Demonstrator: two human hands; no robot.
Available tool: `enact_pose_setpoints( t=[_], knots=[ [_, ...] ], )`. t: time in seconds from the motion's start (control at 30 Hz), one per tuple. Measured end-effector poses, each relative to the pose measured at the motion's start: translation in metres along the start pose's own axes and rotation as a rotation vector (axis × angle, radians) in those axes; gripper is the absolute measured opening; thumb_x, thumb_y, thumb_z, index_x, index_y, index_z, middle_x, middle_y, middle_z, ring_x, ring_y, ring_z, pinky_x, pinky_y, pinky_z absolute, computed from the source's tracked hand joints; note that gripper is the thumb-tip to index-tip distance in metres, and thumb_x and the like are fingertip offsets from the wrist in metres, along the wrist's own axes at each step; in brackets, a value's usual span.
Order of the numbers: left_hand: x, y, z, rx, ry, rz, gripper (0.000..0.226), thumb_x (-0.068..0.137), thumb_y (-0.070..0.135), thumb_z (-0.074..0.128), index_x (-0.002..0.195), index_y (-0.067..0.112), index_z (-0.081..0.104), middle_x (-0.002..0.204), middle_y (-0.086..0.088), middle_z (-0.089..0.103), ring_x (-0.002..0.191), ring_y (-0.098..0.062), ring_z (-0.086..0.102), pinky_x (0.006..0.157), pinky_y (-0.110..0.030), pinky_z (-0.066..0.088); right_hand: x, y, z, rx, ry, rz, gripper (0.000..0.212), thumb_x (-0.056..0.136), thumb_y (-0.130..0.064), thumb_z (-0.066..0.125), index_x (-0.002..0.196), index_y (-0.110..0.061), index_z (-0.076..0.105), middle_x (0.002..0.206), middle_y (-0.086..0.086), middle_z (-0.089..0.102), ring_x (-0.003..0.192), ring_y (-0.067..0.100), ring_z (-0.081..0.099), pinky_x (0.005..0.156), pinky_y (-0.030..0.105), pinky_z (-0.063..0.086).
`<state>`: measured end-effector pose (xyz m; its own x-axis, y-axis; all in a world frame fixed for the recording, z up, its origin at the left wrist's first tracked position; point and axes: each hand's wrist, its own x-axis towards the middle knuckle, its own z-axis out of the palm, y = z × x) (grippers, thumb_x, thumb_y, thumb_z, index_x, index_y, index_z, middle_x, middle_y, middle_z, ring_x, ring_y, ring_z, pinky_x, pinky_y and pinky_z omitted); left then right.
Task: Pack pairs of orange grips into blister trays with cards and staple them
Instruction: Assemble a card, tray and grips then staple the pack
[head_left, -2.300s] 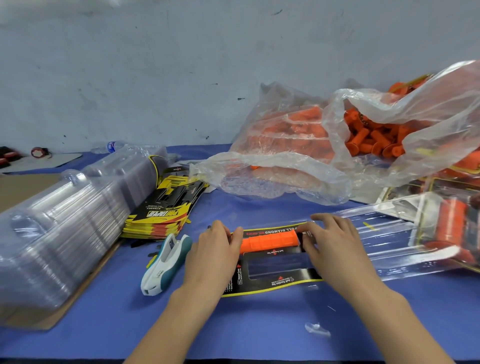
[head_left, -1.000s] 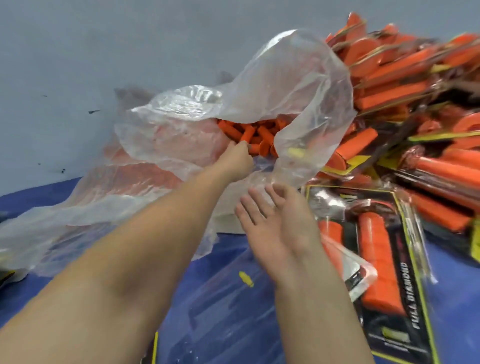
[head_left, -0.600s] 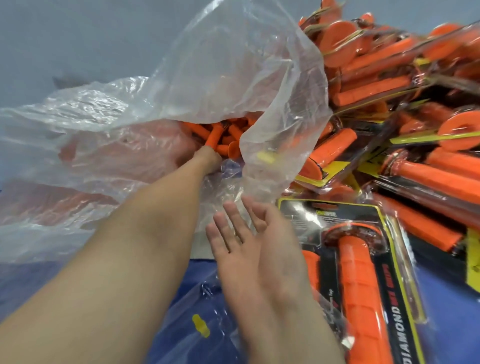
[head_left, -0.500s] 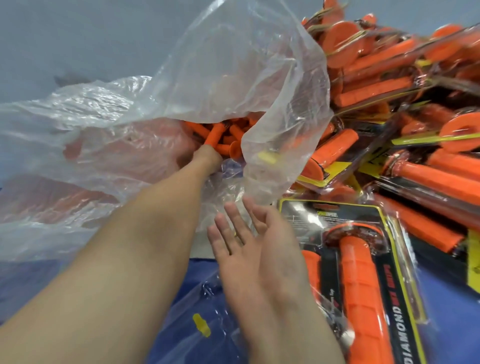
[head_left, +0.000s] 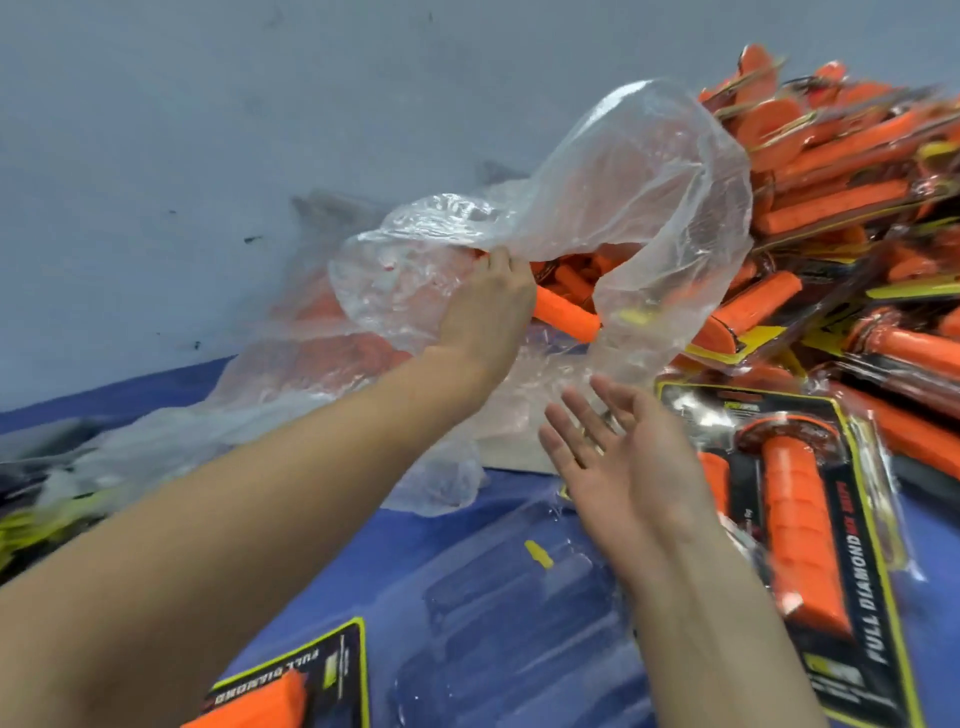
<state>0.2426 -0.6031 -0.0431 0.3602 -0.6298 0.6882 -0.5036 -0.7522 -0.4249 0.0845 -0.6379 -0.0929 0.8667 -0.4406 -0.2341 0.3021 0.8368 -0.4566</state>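
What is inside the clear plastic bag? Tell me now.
Loose orange grips lie inside the clear plastic bag; the left hand grips one orange grip at its mouth. Deeper in, crumpled film blurs the rest, so no count.

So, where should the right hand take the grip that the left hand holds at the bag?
Take the grip by its free end, from the right: it lies nearly level, pointing right, and the left hand covers its other end.

Left of the hands (head_left: 485, 317) covers near end of grip (head_left: 566, 314) — btm card (head_left: 311, 686) cut by edge, cards (head_left: 31, 525) at left blurred.
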Motion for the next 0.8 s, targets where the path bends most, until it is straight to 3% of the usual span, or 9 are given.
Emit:
enact_pose_setpoints(
  t=[0.13, 0.27, 0.33, 0.43, 0.53, 0.6, 0.67, 0.8],
  knots=[
    [-0.036, -0.037, -0.067, -0.358, -0.022, -0.067, 0.040, 0.089, 0.000, 0.055, 0.127, 0.011, 0.052, 0.124, -0.008, 0.056, 0.111, -0.023, 0.054, 0.087, -0.031, 0.047, -0.021, 0.011, 0.014, -0.084, 0.012, -0.052, 0.020, 0.097, -0.030, 0.053, 0.114, -0.018, 0.054, 0.130, 0.014, 0.053, 0.108, 0.026, 0.062, 0.088, 0.037, 0.054],
    [-0.095, -0.068, -0.131, -0.642, 0.174, -0.254, 0.029, 0.093, -0.002, 0.052, 0.117, 0.014, 0.056, 0.112, -0.001, 0.060, 0.092, -0.021, 0.060, 0.078, -0.033, 0.048, -0.049, 0.038, 0.039, -0.139, -0.067, -0.109, 0.030, 0.092, -0.046, 0.060, 0.113, -0.026, 0.055, 0.129, 0.012, 0.052, 0.106, 0.026, 0.065, 0.086, 0.046, 0.058],
    [-0.126, -0.078, -0.156, -0.791, 0.202, -0.337, 0.022, 0.096, 0.007, 0.054, 0.115, 0.018, 0.053, 0.102, 0.008, 0.060, 0.086, -0.010, 0.062, 0.078, -0.027, 0.050, -0.065, 0.056, 0.050, -0.091, -0.188, -0.102, 0.038, 0.092, -0.040, 0.062, 0.122, -0.018, 0.056, 0.127, 0.012, 0.059, 0.103, 0.027, 0.069, 0.084, 0.046, 0.058],
    [-0.166, -0.094, -0.178, -0.950, 0.227, -0.558, 0.027, 0.096, 0.011, 0.059, 0.116, 0.027, 0.050, 0.094, 0.017, 0.060, 0.083, 0.000, 0.062, 0.075, -0.016, 0.048, -0.090, 0.081, 0.060, -0.066, -0.353, -0.097, 0.021, 0.093, -0.023, 0.063, 0.113, -0.016, 0.059, 0.117, 0.009, 0.068, 0.102, 0.027, 0.070, 0.083, 0.040, 0.059],
    [-0.199, -0.106, -0.187, -0.981, 0.077, -0.680, 0.022, 0.095, 0.012, 0.060, 0.108, 0.029, 0.054, 0.095, 0.012, 0.066, 0.083, -0.003, 0.063, 0.075, -0.019, 0.050, -0.111, 0.096, 0.060, -0.268, -0.406, -0.244, 0.020, 0.090, -0.020, 0.067, 0.109, -0.019, 0.061, 0.115, 0.008, 0.068, 0.103, 0.022, 0.069, 0.080, 0.032, 0.058],
    [-0.216, -0.109, -0.193, -0.950, 0.001, -0.702, 0.022, 0.094, 0.012, 0.060, 0.099, 0.033, 0.054, 0.091, 0.005, 0.067, 0.081, -0.010, 0.062, 0.072, -0.020, 0.047, -0.125, 0.101, 0.059, -0.449, -0.394, -0.374, 0.022, 0.087, -0.023, 0.070, 0.108, -0.018, 0.064, 0.103, 0.002, 0.071, 0.099, 0.018, 0.070, 0.075, 0.028, 0.058],
    [-0.229, -0.110, -0.198, -0.942, -0.022, -0.741, 0.020, 0.092, 0.011, 0.060, 0.097, 0.030, 0.056, 0.086, 0.002, 0.065, 0.074, -0.011, 0.058, 0.066, -0.019, 0.042, -0.137, 0.106, 0.058, -0.564, -0.385, -0.465, 0.016, 0.086, -0.025, 0.072, 0.101, -0.021, 0.067, 0.091, -0.002, 0.072, 0.089, 0.015, 0.072, 0.071, 0.024, 0.057],
    [-0.244, -0.113, -0.204, -0.978, -0.051, -0.829, 0.015, 0.090, 0.012, 0.061, 0.101, 0.021, 0.060, 0.086, 0.001, 0.063, 0.068, -0.006, 0.052, 0.059, -0.017, 0.039, -0.154, 0.116, 0.055, -0.694, -0.402, -0.562, 0.010, 0.087, -0.027, 0.072, 0.095, -0.023, 0.068, 0.088, 0.000, 0.072, 0.080, 0.014, 0.071, 0.067, 0.022, 0.057]
  ],
)
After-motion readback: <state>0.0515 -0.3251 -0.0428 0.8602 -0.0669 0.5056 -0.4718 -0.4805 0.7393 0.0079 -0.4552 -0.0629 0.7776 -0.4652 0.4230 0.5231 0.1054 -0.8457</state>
